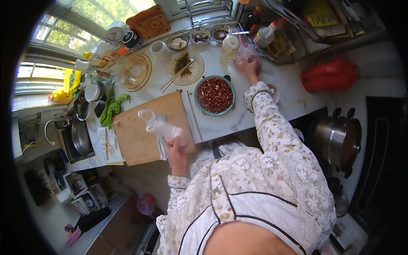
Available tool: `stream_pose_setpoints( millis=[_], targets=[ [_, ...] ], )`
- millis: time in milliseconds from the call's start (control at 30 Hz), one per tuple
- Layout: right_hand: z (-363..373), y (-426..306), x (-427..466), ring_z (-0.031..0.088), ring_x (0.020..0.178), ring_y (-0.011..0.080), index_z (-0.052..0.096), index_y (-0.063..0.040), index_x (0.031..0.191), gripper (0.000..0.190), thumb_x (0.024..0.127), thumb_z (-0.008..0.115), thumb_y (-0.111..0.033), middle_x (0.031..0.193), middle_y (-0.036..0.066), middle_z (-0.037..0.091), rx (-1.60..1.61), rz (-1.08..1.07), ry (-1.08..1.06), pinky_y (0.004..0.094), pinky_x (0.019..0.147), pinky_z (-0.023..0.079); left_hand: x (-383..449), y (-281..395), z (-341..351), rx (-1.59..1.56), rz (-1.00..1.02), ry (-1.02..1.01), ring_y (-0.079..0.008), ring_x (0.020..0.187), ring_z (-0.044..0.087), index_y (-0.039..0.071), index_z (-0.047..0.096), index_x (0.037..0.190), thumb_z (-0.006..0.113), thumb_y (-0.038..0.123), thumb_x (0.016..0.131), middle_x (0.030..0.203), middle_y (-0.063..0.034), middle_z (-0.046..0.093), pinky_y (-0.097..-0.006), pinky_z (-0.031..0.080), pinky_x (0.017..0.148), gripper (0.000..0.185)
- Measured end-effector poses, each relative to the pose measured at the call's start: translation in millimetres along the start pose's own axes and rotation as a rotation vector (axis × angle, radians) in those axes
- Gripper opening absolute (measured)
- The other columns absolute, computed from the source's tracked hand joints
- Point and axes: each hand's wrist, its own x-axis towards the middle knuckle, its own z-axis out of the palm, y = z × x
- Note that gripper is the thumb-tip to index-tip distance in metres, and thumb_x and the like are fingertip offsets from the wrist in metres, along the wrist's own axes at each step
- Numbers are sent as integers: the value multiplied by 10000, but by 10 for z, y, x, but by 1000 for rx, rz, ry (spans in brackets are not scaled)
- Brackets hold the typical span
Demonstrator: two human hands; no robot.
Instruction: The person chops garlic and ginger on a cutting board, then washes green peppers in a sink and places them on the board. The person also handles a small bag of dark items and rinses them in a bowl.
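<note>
My left hand (178,156) grips a knotted clear plastic bag (172,131) with something pale pink inside, over the front part of a wooden cutting board (146,134). A flat greyish piece (161,118) lies partly hidden behind that bag. At the back right, my right hand (251,67) has its fingers on a pinkish plastic bag (247,51); what that bag holds cannot be made out. Between my two arms stands a teal-rimmed bowl (214,95) of red-skinned peanuts. A glass bottle (229,47) is just left of the right hand.
Green peppers (111,106) lie left of the board. Behind it are a glass plate (191,71) with dark leafy food and chopsticks (178,76), plus an amber glass dish (136,71). A red container (330,75) and a steel pot (341,140) stand right; a sink (78,140) is left.
</note>
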Motion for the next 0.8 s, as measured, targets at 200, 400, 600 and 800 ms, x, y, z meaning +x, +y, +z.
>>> stream_pose_setpoints(
  millis=[200,400,600,800],
  targets=[
    [-73,204,342,494,1154,374,530,28,1167,858,576,793,-535,1227,235,528,-128,340,75,426,977,404,-129,98,-134,25,-65,38,-260,1032,609,87,431,1265,611,141,888,1180,-92,572,-359,562,762,421],
    [-52,328,532,548,1145,333,568,-19,1204,849,528,859,-442,1228,187,584,-95,267,-32,400,959,435,-111,206,-91,50,-112,23,-253,1079,576,87,393,1283,617,90,873,1208,-96,549,-414,535,847,467],
    [17,367,491,588,1056,380,602,-53,1174,724,595,826,-426,1173,205,605,-163,157,-48,417,883,478,-30,194,-16,123,-59,23,-269,1044,605,78,415,1275,585,136,902,1190,-100,562,-348,560,771,415],
    [126,587,557,634,935,352,662,-61,1038,540,663,791,-426,1025,185,662,-139,57,73,414,815,495,-69,299,1,86,-91,-11,-237,1097,567,80,396,1291,608,116,885,1217,-92,544,-407,510,871,459]
  ],
)
